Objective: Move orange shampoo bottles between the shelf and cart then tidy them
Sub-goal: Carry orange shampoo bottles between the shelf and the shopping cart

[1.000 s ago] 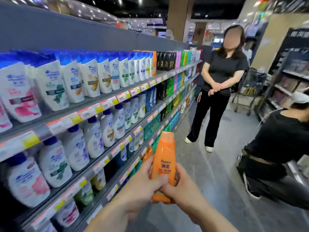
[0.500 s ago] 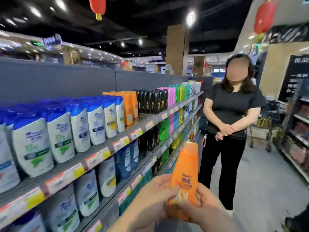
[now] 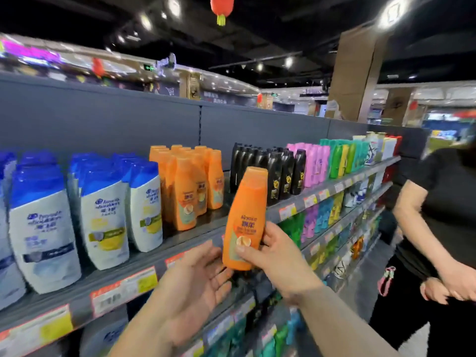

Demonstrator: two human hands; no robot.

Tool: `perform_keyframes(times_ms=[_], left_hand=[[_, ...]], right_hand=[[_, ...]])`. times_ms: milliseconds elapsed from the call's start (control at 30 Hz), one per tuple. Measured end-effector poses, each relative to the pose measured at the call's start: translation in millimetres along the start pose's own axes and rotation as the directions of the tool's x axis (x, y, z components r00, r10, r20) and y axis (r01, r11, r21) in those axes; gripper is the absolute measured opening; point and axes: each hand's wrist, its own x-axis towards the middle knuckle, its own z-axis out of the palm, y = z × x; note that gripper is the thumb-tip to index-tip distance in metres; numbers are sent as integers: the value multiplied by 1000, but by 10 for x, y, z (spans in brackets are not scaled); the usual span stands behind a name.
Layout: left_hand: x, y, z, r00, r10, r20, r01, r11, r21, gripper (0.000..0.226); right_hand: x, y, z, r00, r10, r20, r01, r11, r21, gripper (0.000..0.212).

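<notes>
An orange shampoo bottle (image 3: 246, 215) is upright in front of the top shelf (image 3: 304, 199), its cap tilted slightly right. My right hand (image 3: 273, 253) grips its lower half, thumb on the label. My left hand (image 3: 198, 282) is open just below and left of it, fingertips near the bottle's base. Several more orange bottles (image 3: 189, 186) stand grouped on the shelf behind, between white-and-blue bottles and black ones. No cart is in view.
White bottles with blue caps (image 3: 103, 215) fill the shelf's left part; black bottles (image 3: 273, 171), pink (image 3: 313, 163) and green ones (image 3: 342, 157) stand to the right. Lower shelves hold more bottles. A person in black (image 3: 432, 228) stands close at the right in the aisle.
The view rose from the lower shelves to the top shelf. The bottle came up to that shelf's level. My left hand let go and opened; my right hand alone now holds it.
</notes>
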Motion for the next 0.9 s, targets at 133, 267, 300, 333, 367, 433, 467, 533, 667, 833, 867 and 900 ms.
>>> perform_keyframes(times_ms=[133, 267, 300, 333, 367, 433, 467, 533, 667, 833, 867, 900], left_hand=[[497, 259, -53, 997, 36, -70, -42, 995, -90, 29], [830, 428, -102, 980, 62, -188, -88, 987, -134, 44], [883, 456, -116, 976, 60, -209, -90, 986, -139, 47], [929, 476, -137, 972, 58, -227, -91, 986, -139, 49], [958, 490, -151, 970, 58, -236, -93, 985, -142, 51], [1005, 504, -198, 964, 78, -253, -124, 977, -171, 55], [1023, 507, -216, 960, 93, -266, -145, 972, -183, 59], [1043, 506, -222, 953, 116, -282, -173, 967, -186, 64], [1073, 466, -151, 931, 143, -335, -224, 950, -217, 67], [1011, 455, -64, 924, 159, -348, -250, 939, -235, 64], [1008, 454, -52, 922, 164, -350, -256, 938, -236, 64], [1005, 449, -40, 922, 167, -350, -261, 935, -241, 63]], right_hand=[[925, 118, -108, 996, -52, 69, 53, 999, -12, 35], [1666, 283, -102, 988, -53, 147, 59, 998, -35, 37], [1803, 325, -70, 983, -52, 177, 63, 997, -53, 36], [1923, 368, -30, 976, -51, 211, 68, 995, -75, 36], [2019, 407, 11, 967, -45, 249, 70, 993, -92, 36], [2163, 466, 77, 946, -28, 324, 67, 991, -112, 40], [2213, 476, 98, 934, -18, 357, 65, 991, -120, 43], [2282, 492, 111, 912, -4, 410, 61, 990, -126, 47], [2342, 513, 95, 882, 0, 471, 81, 985, -151, 44], [2371, 564, 90, 858, -3, 514, 70, 991, -111, 48], [2368, 562, 89, 855, 3, 518, 63, 992, -110, 47], [2363, 562, 85, 852, 11, 523, 61, 991, -119, 47]])
